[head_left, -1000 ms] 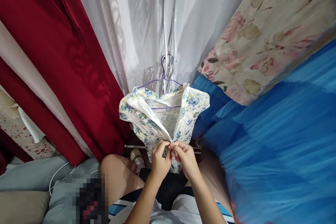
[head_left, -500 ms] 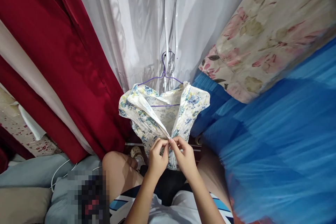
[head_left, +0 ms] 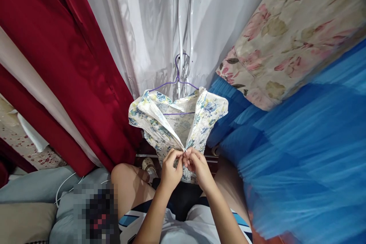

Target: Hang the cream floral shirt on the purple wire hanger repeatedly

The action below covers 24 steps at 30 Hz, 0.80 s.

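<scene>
Floral blouse [head_left: 180, 126] here, centre frame; a purple hanger [head_left: 177, 79] spreads its shoulders, seemingly freeing my left hand [head_left: 171, 167] and right hand [head_left: 199, 164], both pinching the front edges where they meet; white curtain [head_left: 154, 26] beyond, upper middle.

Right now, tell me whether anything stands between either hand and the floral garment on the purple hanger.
Nothing visible does: the left hand and right hand both pinch the floral garment directly, at the lower end of its opening. The purple hanger is farther up, clear of both hands.
</scene>
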### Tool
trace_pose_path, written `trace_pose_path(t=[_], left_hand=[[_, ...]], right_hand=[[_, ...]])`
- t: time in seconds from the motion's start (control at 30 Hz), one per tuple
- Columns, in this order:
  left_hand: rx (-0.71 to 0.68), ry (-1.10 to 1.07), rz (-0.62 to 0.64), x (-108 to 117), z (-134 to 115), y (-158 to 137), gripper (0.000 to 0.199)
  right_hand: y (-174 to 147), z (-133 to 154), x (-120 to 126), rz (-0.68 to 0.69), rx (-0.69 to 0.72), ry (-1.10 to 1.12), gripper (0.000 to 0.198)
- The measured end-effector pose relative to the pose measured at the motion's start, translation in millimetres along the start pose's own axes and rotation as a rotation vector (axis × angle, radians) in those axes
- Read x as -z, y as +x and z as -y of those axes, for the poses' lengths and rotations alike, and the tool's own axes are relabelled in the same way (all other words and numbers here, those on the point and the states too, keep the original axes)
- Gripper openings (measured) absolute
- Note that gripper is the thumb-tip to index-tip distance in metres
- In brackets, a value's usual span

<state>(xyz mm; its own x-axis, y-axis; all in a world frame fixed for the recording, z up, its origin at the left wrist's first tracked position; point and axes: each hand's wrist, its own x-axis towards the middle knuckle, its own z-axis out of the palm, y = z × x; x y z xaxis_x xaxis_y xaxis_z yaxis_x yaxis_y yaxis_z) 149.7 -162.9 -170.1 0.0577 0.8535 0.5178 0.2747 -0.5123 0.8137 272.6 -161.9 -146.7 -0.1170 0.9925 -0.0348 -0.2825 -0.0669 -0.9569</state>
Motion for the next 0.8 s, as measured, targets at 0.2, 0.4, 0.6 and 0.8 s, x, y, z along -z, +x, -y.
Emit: trace_pose_path(t=[0.2, 0.4, 0.6, 0.8], left_hand=[[0.0, 0.006, 0.011, 2, 0, 1, 0.013], [-0.004, 0.039, -0.014, -1, 2, 0, 0.012], [-0.023, 0.08, -0.047, -6, 9, 3, 0.01], [0.01, 0.125, 0.023, -5, 34, -5, 0.014]], right_hand=[[2, 1, 1, -0.035, -0.009, 0.044, 0.03], [-1, 11, 1, 0.016, 0.006, -0.081, 0.027], [54, 83, -26, -0.078, 0.171, 0.021, 0.032], [106, 163, -55, -0.029, 0.301, 0.218, 0.02]])
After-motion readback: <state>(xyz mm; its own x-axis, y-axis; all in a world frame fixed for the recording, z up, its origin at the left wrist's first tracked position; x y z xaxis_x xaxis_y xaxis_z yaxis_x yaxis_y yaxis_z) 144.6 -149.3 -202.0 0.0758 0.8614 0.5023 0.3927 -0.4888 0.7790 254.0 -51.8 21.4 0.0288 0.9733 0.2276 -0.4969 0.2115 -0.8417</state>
